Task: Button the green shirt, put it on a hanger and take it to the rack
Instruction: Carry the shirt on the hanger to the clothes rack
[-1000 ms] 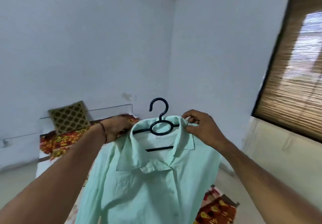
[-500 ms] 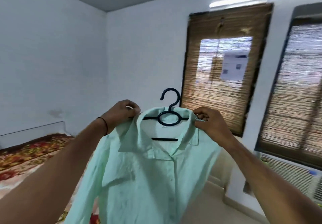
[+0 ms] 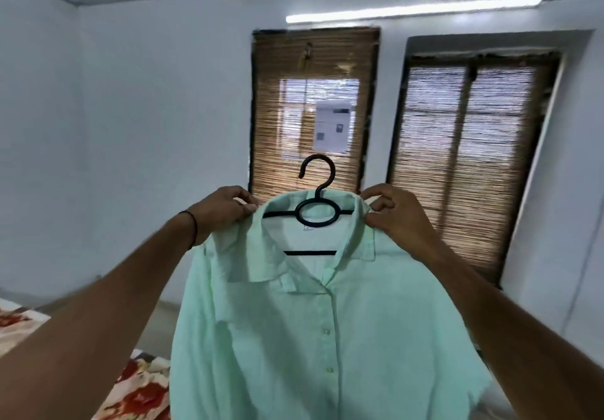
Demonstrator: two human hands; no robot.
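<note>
The pale green shirt (image 3: 313, 321) hangs in front of me on a black plastic hanger (image 3: 316, 214), its front buttoned and its collar spread open. The hanger's hook points up, free of any rail. My left hand (image 3: 225, 207) pinches the shirt's left shoulder at the hanger's end. My right hand (image 3: 397, 214) pinches the right side of the collar and shoulder. Both arms are stretched out, holding the shirt up in the air. No rack is in view.
Two windows with bamboo blinds (image 3: 313, 109) fill the wall ahead, a paper sheet (image 3: 331, 125) stuck on the left one. A tube light (image 3: 411, 9) runs above. A red floral bedsheet (image 3: 137, 387) lies at the lower left. White walls stand on both sides.
My view has swung right, from the bed corner to the windows. The shirt on its hanger stayed held up between both hands, carried along with the turn.
</note>
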